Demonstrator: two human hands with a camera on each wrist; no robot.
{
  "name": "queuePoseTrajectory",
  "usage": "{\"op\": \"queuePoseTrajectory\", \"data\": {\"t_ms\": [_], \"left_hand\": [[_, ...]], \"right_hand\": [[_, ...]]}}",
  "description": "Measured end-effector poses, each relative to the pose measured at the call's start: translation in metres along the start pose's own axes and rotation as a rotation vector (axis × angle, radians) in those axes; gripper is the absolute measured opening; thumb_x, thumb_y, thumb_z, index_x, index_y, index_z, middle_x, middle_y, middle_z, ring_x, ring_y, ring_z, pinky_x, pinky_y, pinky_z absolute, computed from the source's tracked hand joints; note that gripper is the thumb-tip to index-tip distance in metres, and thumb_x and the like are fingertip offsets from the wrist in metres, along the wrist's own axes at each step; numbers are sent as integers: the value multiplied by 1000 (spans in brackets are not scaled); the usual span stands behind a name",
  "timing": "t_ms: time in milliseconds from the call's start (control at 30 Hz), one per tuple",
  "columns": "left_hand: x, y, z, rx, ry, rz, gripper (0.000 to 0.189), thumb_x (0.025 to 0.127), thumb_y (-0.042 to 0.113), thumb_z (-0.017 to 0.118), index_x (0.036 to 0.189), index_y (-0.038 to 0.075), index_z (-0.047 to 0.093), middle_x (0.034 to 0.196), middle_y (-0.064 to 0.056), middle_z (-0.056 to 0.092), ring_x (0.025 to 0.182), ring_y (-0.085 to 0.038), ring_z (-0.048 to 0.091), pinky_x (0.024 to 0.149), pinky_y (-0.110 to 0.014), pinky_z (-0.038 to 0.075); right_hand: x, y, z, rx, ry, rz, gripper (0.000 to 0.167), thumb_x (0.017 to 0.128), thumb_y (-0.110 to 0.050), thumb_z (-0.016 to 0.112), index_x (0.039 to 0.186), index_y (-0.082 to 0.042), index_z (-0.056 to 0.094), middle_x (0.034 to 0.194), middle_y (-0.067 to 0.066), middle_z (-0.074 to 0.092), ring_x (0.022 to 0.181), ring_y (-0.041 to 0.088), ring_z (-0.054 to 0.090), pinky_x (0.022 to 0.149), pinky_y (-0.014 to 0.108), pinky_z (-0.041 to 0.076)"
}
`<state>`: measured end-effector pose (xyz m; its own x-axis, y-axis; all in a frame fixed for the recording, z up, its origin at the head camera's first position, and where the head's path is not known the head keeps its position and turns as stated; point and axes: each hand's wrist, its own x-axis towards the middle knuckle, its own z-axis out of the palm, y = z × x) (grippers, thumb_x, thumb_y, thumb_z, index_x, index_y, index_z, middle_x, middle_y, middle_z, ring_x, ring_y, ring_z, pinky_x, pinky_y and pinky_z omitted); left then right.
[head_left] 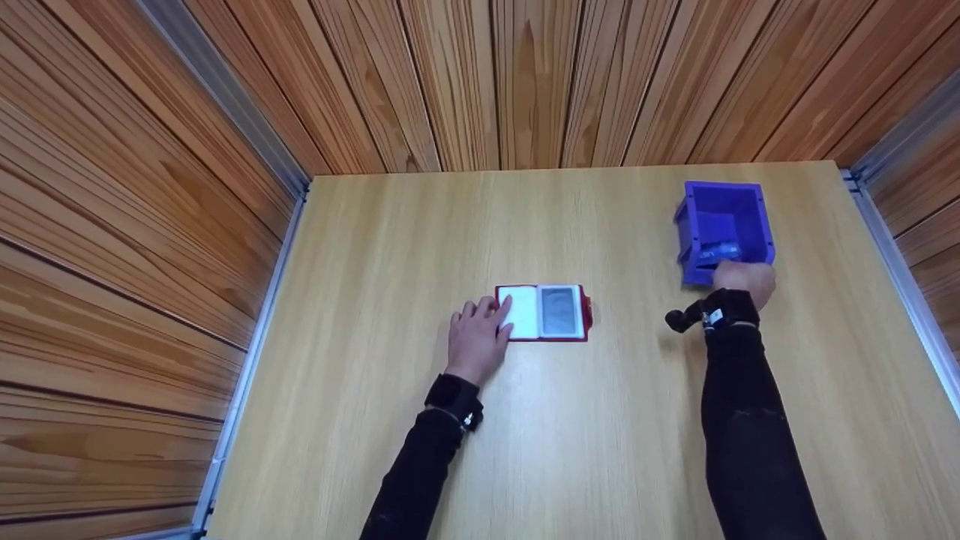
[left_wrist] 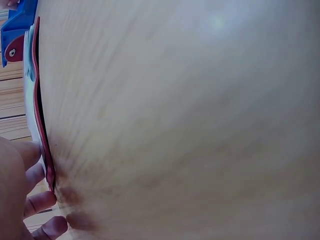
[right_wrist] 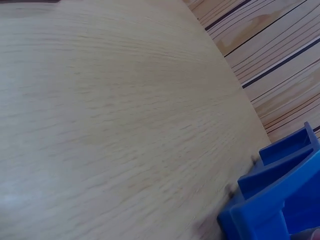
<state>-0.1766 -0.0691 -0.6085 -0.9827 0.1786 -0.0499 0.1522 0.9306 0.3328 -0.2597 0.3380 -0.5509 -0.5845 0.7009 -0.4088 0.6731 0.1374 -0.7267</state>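
Observation:
A small red card holder (head_left: 561, 313) with clear sleeves lies spread flat near the middle of the table. My left hand (head_left: 478, 341) rests on its left page, index finger and thumb on the white leaf, the other fingers by the left edge. At the far right stands a blue-purple plastic bin (head_left: 684, 240). My right hand (head_left: 745, 280) reaches over its near rim, and its fingers are hidden inside. Just beyond them in the bin shows a shiny blue item (head_left: 718, 251) with light markings; I cannot tell whether the fingers hold it.
The wooden table (head_left: 375, 247) meets a plank wall (head_left: 525, 82) at the back. Metal rails (head_left: 259, 330) run along both sides. The card holder's snap strap (head_left: 587, 312) sticks out on its right. A dark wrist camera (head_left: 682, 319) juts left from the right wrist.

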Motion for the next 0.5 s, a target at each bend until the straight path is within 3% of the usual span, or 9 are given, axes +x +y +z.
{"op": "queuePoseTrajectory", "data": {"t_ms": [167, 333, 500], "left_hand": [[-1, 2, 0, -7, 19, 9, 54, 106, 43, 52, 158, 33, 42, 149, -4, 53, 125, -28, 51, 102, -45, 40], [-1, 2, -1, 5, 17, 5, 54, 107, 44, 51, 159, 32, 41, 150, -4, 53, 123, -27, 51, 100, -44, 40], [-1, 2, -2, 17, 8, 6, 54, 107, 44, 51, 159, 32, 41, 149, -4, 52, 120, -27, 51, 97, -43, 40]], "right_hand": [[3, -1, -3, -59, -8, 11, 13, 96, -27, 60, 95, -14, 63, 92, -3, 60, 86, 16, 55, 78, 25, 44], [4, -3, -4, -32, -47, 22, 12, 96, -21, 61, 104, -14, 66, 96, -4, 61, 87, 13, 56, 77, 23, 45], [2, -1, -6, -37, -50, 1, 6, 95, -21, 65, 96, -15, 66, 83, -9, 57, 80, 12, 55, 73, 22, 45]]}}
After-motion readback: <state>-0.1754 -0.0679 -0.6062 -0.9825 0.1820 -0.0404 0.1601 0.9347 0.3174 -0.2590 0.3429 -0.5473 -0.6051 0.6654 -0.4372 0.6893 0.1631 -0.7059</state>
